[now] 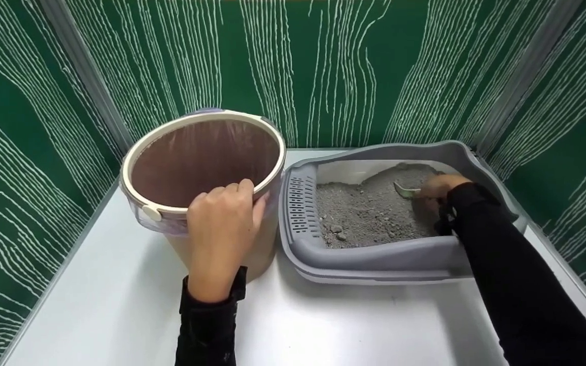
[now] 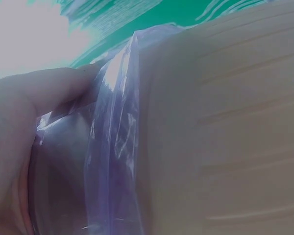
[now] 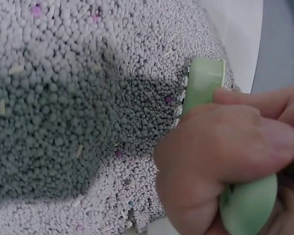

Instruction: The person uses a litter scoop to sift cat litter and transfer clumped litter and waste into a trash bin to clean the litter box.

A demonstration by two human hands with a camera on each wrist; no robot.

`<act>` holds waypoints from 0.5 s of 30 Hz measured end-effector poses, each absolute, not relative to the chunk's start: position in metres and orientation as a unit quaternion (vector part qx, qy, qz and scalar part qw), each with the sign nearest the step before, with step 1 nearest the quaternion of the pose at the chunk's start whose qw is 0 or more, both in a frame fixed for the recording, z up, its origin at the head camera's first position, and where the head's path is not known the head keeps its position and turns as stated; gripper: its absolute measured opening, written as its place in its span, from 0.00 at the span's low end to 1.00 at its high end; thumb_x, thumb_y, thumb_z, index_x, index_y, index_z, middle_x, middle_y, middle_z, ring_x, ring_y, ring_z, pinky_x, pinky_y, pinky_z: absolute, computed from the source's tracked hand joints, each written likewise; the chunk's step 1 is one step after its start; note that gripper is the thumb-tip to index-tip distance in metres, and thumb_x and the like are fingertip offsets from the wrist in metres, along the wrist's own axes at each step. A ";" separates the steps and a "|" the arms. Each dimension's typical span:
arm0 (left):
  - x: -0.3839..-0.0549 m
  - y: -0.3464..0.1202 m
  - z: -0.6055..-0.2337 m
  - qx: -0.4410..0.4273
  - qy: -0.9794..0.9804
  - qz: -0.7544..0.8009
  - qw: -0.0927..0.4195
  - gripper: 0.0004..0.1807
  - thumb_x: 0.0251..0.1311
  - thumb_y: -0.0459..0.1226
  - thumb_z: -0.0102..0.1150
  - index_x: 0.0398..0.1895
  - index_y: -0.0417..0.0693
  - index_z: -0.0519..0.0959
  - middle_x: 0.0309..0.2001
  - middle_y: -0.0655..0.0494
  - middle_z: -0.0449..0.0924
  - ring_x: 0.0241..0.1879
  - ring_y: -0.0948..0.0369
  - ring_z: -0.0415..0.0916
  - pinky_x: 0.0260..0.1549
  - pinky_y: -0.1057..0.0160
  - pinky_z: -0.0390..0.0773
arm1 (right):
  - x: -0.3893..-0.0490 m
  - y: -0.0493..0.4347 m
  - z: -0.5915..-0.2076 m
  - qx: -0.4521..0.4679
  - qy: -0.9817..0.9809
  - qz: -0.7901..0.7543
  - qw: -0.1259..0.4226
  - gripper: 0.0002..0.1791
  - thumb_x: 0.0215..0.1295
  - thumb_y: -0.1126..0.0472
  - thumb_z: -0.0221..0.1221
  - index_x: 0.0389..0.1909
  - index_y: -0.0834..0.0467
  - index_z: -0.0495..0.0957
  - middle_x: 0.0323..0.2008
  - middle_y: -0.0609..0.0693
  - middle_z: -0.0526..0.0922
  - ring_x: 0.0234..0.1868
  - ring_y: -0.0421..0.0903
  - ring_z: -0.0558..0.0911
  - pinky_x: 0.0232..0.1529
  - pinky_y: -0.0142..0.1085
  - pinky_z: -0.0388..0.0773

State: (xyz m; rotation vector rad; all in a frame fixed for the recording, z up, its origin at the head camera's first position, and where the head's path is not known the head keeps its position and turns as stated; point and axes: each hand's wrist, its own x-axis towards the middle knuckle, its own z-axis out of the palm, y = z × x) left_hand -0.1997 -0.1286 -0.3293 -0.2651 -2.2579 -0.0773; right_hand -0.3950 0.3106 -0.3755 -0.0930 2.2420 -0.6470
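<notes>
My left hand (image 1: pixel 222 223) grips the near rim of a tall beige trash bin (image 1: pixel 265 249), fingers over the edge and thumb outside. A thin purplish plastic bag (image 2: pixel 112 147) lines the bin and folds over its outside. To the right stands a grey litter box (image 1: pixel 389 262) holding grey granular cat litter (image 1: pixel 369 208). Inside its right side my right hand (image 1: pixel 438 190) holds a light green litter scoop (image 3: pixel 204 83), its fingers wrapped round the handle. In the right wrist view the scoop's edge meets the litter; much of the scoop is hidden by the hand.
Both containers stand side by side on a white table (image 1: pixel 323 325). Small clumps (image 1: pixel 339 234) lie near the litter box's front left, beside its slotted ledge (image 1: pixel 300 203). Green panels with white lines (image 1: pixel 303 66) enclose the back and sides.
</notes>
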 end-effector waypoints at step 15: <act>-0.201 -0.128 -0.330 -0.109 -0.899 -0.033 0.423 0.20 0.62 0.45 0.76 0.24 0.44 0.77 0.20 0.50 0.81 0.20 0.48 0.79 0.19 0.53 0.72 | -0.394 0.308 -0.379 0.012 0.842 -0.406 0.354 0.20 0.85 0.62 0.41 0.28 0.54 0.72 0.14 0.38 0.69 0.16 0.32 0.69 0.27 0.29 0.70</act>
